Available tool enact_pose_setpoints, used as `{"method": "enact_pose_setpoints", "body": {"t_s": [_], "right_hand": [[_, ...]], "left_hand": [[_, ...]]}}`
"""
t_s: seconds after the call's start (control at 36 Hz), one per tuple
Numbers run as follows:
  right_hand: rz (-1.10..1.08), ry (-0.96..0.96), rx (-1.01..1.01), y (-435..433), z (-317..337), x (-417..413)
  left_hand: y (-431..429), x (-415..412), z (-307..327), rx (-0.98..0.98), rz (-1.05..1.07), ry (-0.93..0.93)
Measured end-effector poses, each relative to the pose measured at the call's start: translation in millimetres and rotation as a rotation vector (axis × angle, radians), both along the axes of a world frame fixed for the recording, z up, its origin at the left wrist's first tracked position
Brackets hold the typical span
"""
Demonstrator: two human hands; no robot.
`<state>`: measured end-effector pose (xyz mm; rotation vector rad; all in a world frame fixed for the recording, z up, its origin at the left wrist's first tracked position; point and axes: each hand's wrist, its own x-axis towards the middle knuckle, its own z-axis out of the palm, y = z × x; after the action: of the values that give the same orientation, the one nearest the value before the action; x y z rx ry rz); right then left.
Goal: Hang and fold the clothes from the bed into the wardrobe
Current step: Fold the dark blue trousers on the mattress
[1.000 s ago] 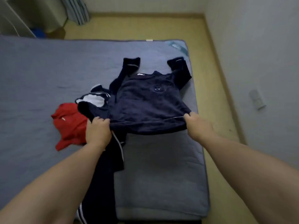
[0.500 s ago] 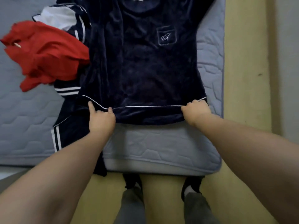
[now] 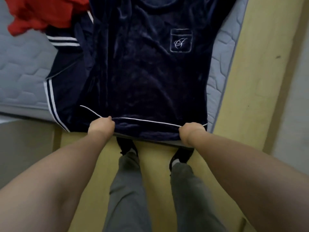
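So the dark blue velvety top (image 3: 147,77) was lying spread out, front side up, on the bed (image 3: 21,72). It sat over toward the bed's right side, with its bottom edge right at the foot end and drooping a little over it. It had a small chest pocket (image 3: 181,40) outlined in pale stitching with a curly monogram on it, and a thin white piping (image 3: 150,121) ran across just above the hem.

The person's left hand (image 3: 101,127) was closed tight on the hem near the left corner, with the fabric bunched in the fist. The right hand (image 3: 191,133) was clamped on the hem the same way at the right corner, so both hands were gripping the top. The stretch of hem between them looked fairly straight and taut. The bit of piping to the left of the left hand curved up loosely.

Partly under the top's left side there was a navy striped garment (image 3: 66,84) with double white bands, and that one hung off the foot of the bed too. Further up and to the left, a crumpled red garment (image 3: 41,12) sat on the grey quilted mattress, touching the striped one.

Below the bed edge was a yellowish floor (image 3: 242,97). The person's grey trousers (image 3: 127,190) and dark shoes (image 3: 125,146) showed between the two forearms, toes right up at the foot of the bed. A pale wall (image 3: 297,114) ran along the far right, with a strip of floor between it and the bed.
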<state>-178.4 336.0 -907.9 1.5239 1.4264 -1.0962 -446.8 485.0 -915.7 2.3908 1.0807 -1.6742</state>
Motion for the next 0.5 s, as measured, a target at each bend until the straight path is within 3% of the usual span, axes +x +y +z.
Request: {"method": "enact_pose_setpoints", "body": {"t_s": [0.25,0.33,0.42,0.5], "right_hand": [[-0.133,0.080,-0.198,-3.6,-21.6,2.5],[-0.056,0.121,-0.282,19.8,-17.6,7.4],[-0.070,0.110,-0.245,54.1,-1.0,27.4],[-0.296,0.073,-0.048,96.9,16.1,65.0]], "left_hand": [[-25.4,-1.8,-26.4,-0.056,0.286,0.097],[-13.8,23.7,-16.2,-0.115,0.300,0.130],[5.6,65.3,11.0,-0.155,0.251,0.102],[35.4,119.7,39.7,-0.154,0.242,-0.014]]}}
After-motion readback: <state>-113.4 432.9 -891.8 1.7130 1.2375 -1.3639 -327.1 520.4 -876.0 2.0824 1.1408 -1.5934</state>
